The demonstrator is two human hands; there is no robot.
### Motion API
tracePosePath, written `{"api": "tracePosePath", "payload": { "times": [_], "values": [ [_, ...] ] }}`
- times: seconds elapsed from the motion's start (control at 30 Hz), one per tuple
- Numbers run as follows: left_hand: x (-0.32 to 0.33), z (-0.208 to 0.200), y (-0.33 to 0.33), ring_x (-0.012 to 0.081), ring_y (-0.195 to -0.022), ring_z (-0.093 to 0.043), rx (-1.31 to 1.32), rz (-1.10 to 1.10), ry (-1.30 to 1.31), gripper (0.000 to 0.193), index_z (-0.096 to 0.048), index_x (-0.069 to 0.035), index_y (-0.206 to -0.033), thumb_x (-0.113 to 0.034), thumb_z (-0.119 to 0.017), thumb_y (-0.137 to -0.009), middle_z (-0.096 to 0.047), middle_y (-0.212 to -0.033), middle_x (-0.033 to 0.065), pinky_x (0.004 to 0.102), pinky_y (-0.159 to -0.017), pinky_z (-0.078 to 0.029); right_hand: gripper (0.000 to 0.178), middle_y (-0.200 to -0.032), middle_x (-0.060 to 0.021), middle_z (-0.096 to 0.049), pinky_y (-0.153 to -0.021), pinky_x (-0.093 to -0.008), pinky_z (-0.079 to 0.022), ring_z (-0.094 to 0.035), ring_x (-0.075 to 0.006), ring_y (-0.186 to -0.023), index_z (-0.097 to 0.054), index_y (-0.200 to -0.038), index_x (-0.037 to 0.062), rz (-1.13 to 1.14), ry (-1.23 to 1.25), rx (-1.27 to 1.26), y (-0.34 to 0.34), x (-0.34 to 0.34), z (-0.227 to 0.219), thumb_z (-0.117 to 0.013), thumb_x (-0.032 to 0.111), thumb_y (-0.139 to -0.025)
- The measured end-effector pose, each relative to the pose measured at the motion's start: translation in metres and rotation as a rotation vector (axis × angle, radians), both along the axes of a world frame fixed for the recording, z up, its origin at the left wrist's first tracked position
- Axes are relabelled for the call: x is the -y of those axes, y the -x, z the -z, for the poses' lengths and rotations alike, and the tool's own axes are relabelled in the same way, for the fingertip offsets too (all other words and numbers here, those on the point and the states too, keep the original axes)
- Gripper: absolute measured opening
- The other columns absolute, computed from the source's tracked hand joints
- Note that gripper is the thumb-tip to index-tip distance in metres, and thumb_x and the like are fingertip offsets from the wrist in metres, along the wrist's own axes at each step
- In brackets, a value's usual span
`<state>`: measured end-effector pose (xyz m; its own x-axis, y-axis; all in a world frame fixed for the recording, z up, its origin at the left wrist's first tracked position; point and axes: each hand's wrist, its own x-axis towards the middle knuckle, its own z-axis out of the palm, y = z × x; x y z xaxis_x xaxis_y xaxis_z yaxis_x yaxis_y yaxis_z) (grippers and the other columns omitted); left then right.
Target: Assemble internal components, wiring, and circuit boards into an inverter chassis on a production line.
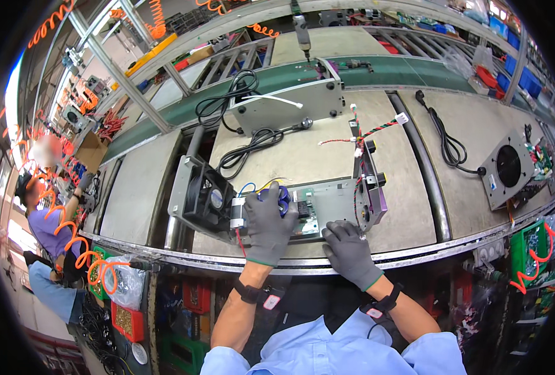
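Observation:
An open grey metal chassis [336, 187] lies in front of me, with a black fan [212, 199] at its left end and an upright end plate at its right. Inside it is a green circuit board [312, 215]. My left hand [268, 228], in a grey glove, reaches over the board with its fingers closed around blue cylindrical parts [283, 199]. Beside those fingers sits a silver-and-black block [237, 212] with thin wires. My gloved right hand [349, 250] has its fingers bent over the chassis's near edge. Twisted wires with white connectors [402, 119] rise from the right end.
Behind the chassis stands another grey metal housing [290, 107] with coiled black power cords [252, 147]. A fan unit [508, 165] lies at right. A power screwdriver [302, 34] hangs above the green conveyor [402, 70]. A co-worker [52, 225] is at far left, near parts bins [127, 322].

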<state>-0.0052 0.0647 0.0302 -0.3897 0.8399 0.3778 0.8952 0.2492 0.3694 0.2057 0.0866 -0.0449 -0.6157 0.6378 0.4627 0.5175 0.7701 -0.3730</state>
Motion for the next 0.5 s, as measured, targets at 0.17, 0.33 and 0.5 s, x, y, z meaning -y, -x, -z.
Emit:
{"api": "tracePosePath", "payload": {
  "times": [0.17,0.33,0.5],
  "values": [
    [-0.011,0.007,0.002,0.0436,-0.111,-0.058,-0.034,-0.019,0.036,0.063,-0.062,-0.009,-0.142,-0.035,-0.077,-0.086,-0.053,-0.121,0.0291,0.0482,-0.098,-0.049,0.034,-0.128,-0.0122,-0.064,-0.107,-0.0482,-0.048,-0.058,-0.0353,-0.124,-0.067,-0.121,0.0063,-0.011,0.039,-0.003,-0.001,-0.002,0.002,-0.071,0.018,-0.089],
    [-0.017,0.006,0.005,0.0436,-0.11,-0.055,-0.034,0.037,0.027,0.063,-0.061,-0.009,-0.139,-0.034,-0.078,-0.084,-0.052,-0.118,0.0282,0.0505,-0.094,-0.05,0.033,-0.129,-0.0122,-0.065,-0.107,-0.0478,-0.049,-0.058,-0.0349,-0.124,-0.067,-0.12,0.0062,-0.003,0.03,0.007,0.0,-0.002,0.003,-0.07,0.018,-0.089],
    [-0.019,0.002,0.005,0.0431,-0.113,-0.054,-0.029,0.027,0.064,0.062,-0.061,-0.01,-0.139,-0.032,-0.078,-0.083,-0.052,-0.117,0.0282,0.0513,-0.095,-0.051,0.037,-0.132,-0.0126,-0.064,-0.11,-0.047,-0.048,-0.058,-0.0345,-0.126,-0.066,-0.123,0.0069,0.008,0.036,0.055,0.0,-0.001,0.003,-0.072,0.019,-0.088]
  ]
}}
